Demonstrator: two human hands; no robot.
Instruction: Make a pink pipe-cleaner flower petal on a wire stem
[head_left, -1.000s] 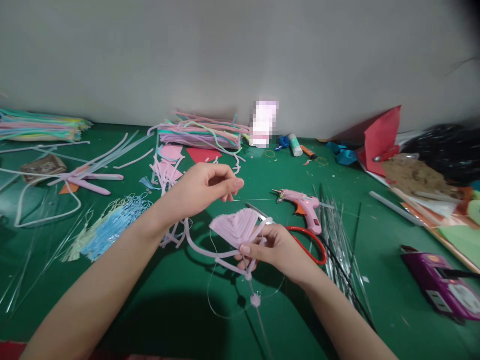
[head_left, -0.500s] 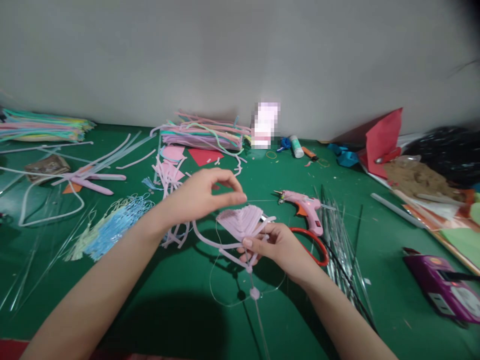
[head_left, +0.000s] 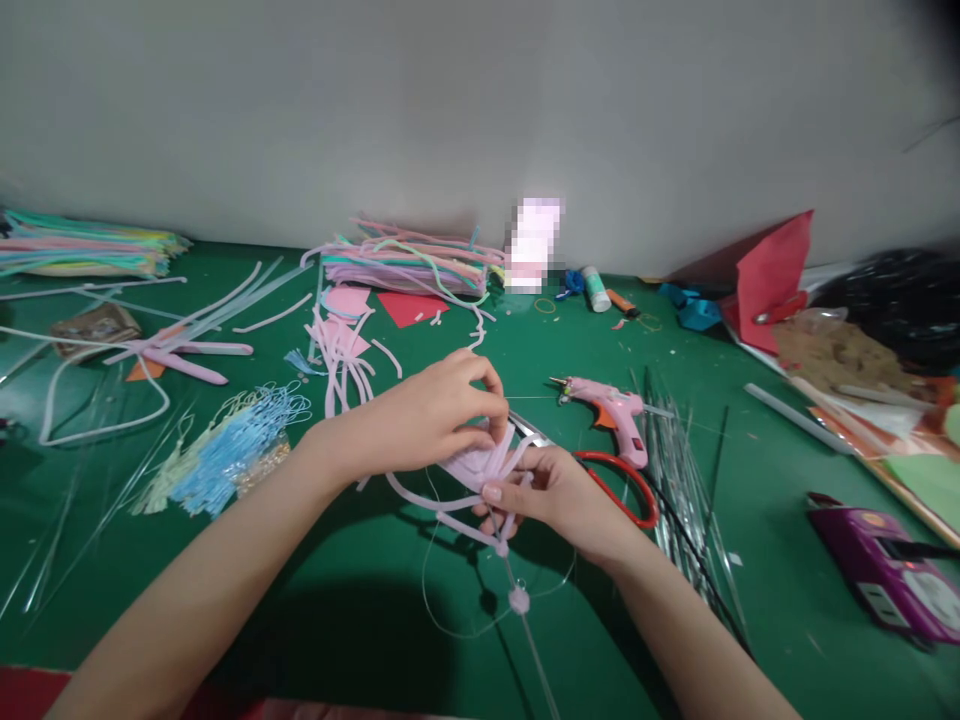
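Note:
A lilac craft piece of fuzzy pipe cleaners (head_left: 469, 468), with a folded, ribbed fan part and loose curved stems, is held above the table. My right hand (head_left: 559, 505) pinches its lower end between thumb and fingers. Over the upper edge curls my left hand (head_left: 454, 405), its fingertips closed on the fan part and hiding much of it. Below hangs a thin clear stick with a small lilac bead-like ball (head_left: 519, 600). A fine loop of thread dangles around it. Red-handled scissors (head_left: 637, 500) lie just beyond my right hand.
A pink glue gun (head_left: 611, 405) lies right of the hands, near clear sticks (head_left: 679, 470). Left are blue tassels (head_left: 225, 455) and lilac pipe cleaners (head_left: 187, 365). Pipe-cleaner bundles (head_left: 420, 272) line the wall. A purple power strip (head_left: 885, 570) sits at right.
My left hand has come down and closed over the fan part, which was in plain sight before. The hanging ball has shifted slightly right and down. My right hand keeps its hold.

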